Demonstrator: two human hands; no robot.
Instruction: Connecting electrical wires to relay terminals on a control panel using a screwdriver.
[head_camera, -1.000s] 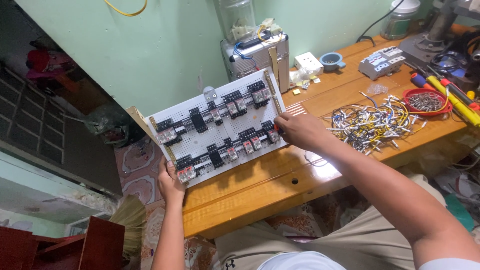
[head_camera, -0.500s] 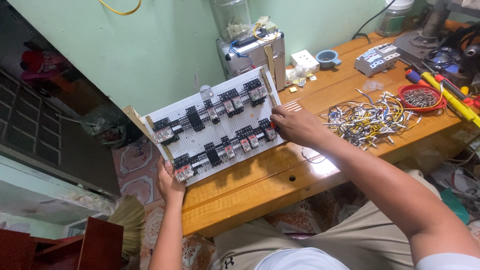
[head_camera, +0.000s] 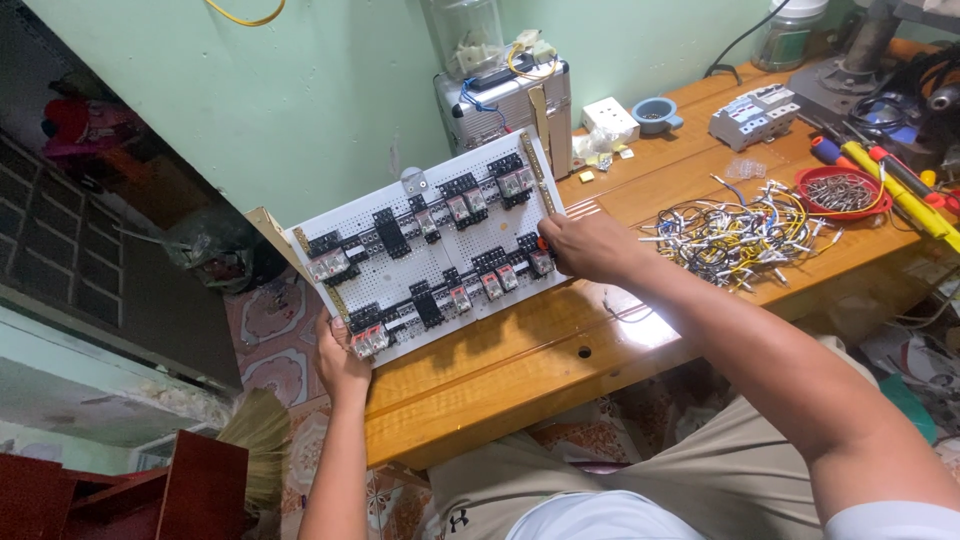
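A white perforated panel carrying rows of black relay sockets and clear relays rests tilted on the left end of a wooden workbench. My left hand grips its lower left corner from below. At the panel's right edge, my right hand is closed around a small orange-handled tool, its tip against the lower right relays.
A pile of short yellow, black and white wires lies right of the panel. Behind it are a red bowl of small parts, yellow-handled screwdrivers, a grey breaker block, a metal case and a blue cup.
My right hand slid down the panel's right edge from the upper corner to the lower relay row. My left hand kept its grip and the panel stayed tilted.
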